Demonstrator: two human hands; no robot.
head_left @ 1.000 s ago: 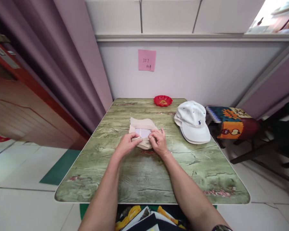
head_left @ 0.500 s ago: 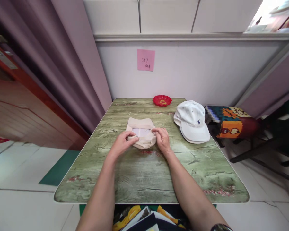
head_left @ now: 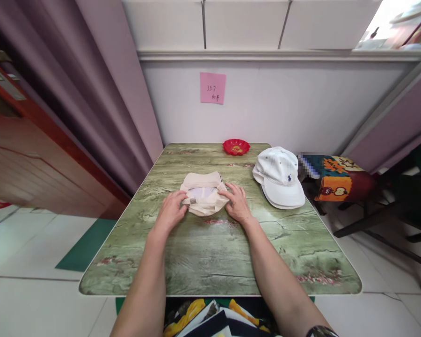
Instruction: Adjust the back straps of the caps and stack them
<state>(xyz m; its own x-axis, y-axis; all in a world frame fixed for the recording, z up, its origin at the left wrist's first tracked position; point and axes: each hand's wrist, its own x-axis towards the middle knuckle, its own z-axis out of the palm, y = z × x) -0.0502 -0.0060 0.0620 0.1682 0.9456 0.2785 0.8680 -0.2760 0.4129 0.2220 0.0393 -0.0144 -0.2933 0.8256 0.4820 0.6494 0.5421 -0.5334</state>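
A beige cap (head_left: 205, 179) lies upside down on the table, its brim pointing away from me and its lining showing. My left hand (head_left: 170, 210) pinches the cap's left edge, close to a small grey label inside. On the other side, my right hand (head_left: 237, 205) holds the right edge, thumb over the rim and fingers outside. Several finger parts are hidden behind the cap. To the right sits a white cap (head_left: 279, 168) with a small dark-blue emblem, stacked on at least one other cap.
A red scalloped dish (head_left: 236, 147) stands at the back of the green wood-patterned table (head_left: 203, 262). The wall behind carries a pink note (head_left: 213, 88). Beyond the table's right edge is a stool with a colourful cover (head_left: 337, 178).
My left thumb has drawn back from the cap's opening to its left edge, uncovering the label. The cap has turned and shifted slightly left, and my right fingers have spread a little.
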